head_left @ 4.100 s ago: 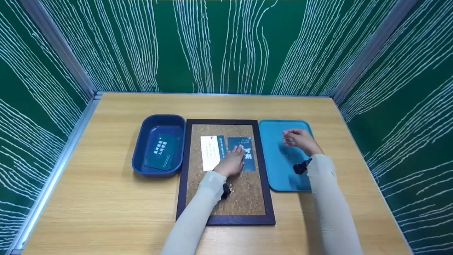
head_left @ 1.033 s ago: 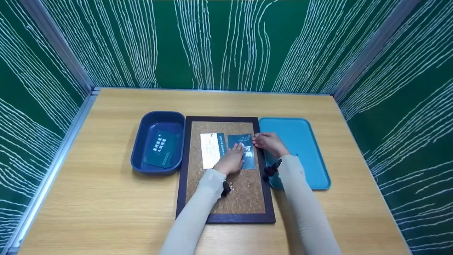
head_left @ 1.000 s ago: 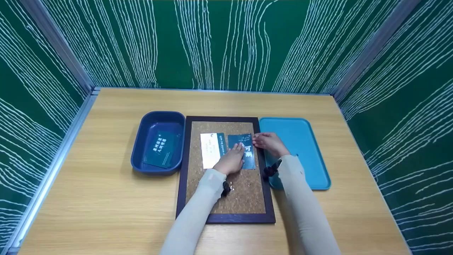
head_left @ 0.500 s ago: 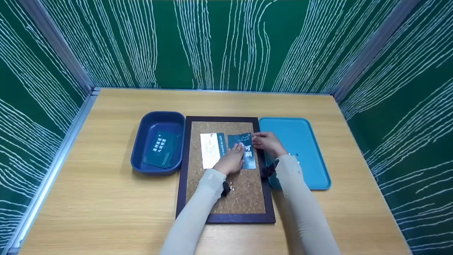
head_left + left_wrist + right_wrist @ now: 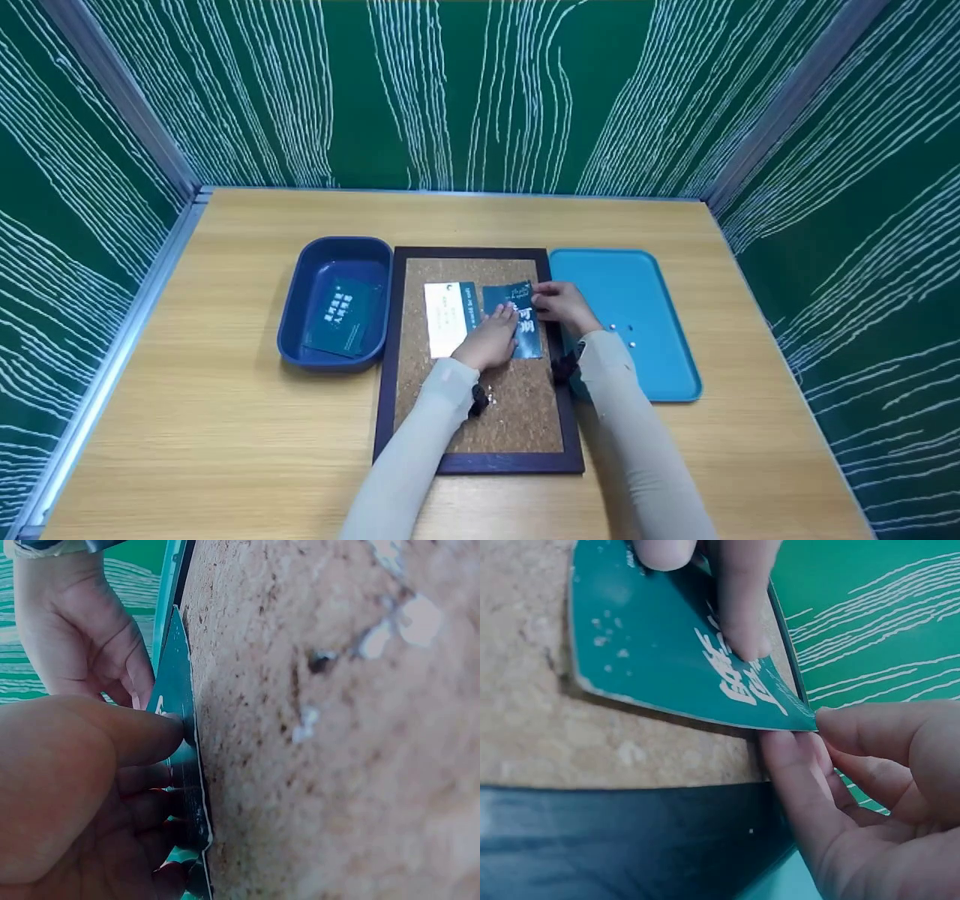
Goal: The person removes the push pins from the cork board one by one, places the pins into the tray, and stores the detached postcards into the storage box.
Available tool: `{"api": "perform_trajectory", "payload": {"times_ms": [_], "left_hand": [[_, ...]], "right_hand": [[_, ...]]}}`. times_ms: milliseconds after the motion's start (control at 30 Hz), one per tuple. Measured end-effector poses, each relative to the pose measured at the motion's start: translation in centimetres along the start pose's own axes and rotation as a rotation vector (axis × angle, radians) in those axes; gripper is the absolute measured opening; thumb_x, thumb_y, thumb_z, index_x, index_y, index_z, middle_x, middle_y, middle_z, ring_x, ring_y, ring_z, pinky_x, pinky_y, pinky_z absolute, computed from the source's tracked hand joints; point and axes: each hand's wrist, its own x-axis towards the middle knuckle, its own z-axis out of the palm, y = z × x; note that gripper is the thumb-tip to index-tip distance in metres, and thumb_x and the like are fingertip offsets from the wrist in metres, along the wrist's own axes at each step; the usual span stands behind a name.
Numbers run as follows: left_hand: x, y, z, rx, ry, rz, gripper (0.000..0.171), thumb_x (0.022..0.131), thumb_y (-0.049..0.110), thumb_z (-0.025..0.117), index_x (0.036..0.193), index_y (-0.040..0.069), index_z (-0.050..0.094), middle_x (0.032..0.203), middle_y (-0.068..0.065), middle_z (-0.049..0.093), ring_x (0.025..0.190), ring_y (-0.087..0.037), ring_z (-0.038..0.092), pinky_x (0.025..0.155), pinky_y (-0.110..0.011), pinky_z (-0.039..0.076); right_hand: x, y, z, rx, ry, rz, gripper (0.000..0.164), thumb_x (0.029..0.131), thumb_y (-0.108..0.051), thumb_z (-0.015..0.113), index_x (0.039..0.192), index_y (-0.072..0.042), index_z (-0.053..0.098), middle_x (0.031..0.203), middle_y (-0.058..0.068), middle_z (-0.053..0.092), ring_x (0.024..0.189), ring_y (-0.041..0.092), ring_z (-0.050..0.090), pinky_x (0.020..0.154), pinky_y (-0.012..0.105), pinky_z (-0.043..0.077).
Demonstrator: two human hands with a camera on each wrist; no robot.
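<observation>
A dark green card (image 5: 531, 337) with white lettering lies on the right half of a cork board (image 5: 517, 420). My left hand (image 5: 489, 341) rests on it, fingers extended and pressing it down; in the left wrist view the left thumb (image 5: 142, 731) lies by the card's edge. At the card's upper right corner, my right hand (image 5: 564, 306) pinches the corner between thumb and fingers. The right wrist view shows that corner of the card (image 5: 652, 652) bent up off the cork, with the right fingers (image 5: 799, 780) under it. Left of it lies a white and green card (image 5: 447, 322).
A dark blue bin (image 5: 289, 330) holding green cards (image 5: 345, 319) stands left of the board. On the right is a light blue tray (image 5: 667, 375) with a few small pale bits (image 5: 631, 344). White specks (image 5: 491, 397) show on the cork near my left wrist. Green walls enclose the table.
My right hand came from over the tray to the card's upper right corner, then shifted slightly left, uncovering small bits in the tray. The left hand stayed on the card.
</observation>
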Motion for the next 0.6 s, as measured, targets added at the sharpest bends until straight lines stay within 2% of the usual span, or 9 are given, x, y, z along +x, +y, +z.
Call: {"api": "perform_trajectory", "payload": {"times_ms": [100, 300, 500, 600], "left_hand": [[0.08, -0.05, 0.02, 0.0, -0.001, 0.001, 0.054, 0.103, 0.025, 0.04, 0.151, 0.004, 0.025, 0.161, -0.013, 0.015, 0.149, -0.026, 0.012, 0.121, -0.041, 0.018], [0.05, -0.03, 0.02, -0.018, 0.003, -0.002, 0.054, 0.103, 0.024, 0.041, 0.151, 0.004, 0.026, 0.161, -0.012, 0.016, 0.149, -0.025, 0.013, 0.121, -0.041, 0.017], [0.08, -0.06, 0.09, -0.01, 0.006, -0.002, 0.055, 0.103, 0.025, 0.041, 0.151, 0.004, 0.026, 0.16, -0.012, 0.016, 0.149, -0.025, 0.012, 0.121, -0.042, 0.017], [0.07, -0.09, 0.09, -0.009, 0.006, -0.002, 0.054, 0.103, 0.025, 0.04, 0.151, 0.004, 0.026, 0.16, -0.012, 0.016, 0.149, -0.025, 0.012, 0.121, -0.041, 0.017]], "right_hand": [[0.02, 0.12, 0.12, -0.004, 0.015, -0.007, 0.038, 0.095, -0.005, 0.054, 0.132, 0.004, 0.052, 0.127, 0.021, 0.056, 0.114, 0.03, 0.06, 0.094, 0.038, 0.054], [0.18, 0.27, 0.35, -0.041, 0.051, 0.006, 0.03, 0.093, -0.004, 0.059, 0.121, 0.005, 0.057, 0.107, 0.013, 0.063, 0.093, 0.017, 0.064, 0.088, 0.035, 0.056], [0.26, 0.44, 0.61, -0.042, 0.083, 0.013, 0.025, 0.091, -0.005, 0.062, 0.114, 0.004, 0.059, 0.111, 0.017, 0.063, 0.097, 0.022, 0.066, 0.09, 0.037, 0.056], [0.18, 0.45, 0.74, -0.051, 0.097, -0.007, 0.021, 0.09, -0.005, 0.063, 0.109, 0.004, 0.06, 0.106, 0.017, 0.064, 0.094, 0.022, 0.067, 0.087, 0.037, 0.057]]}}
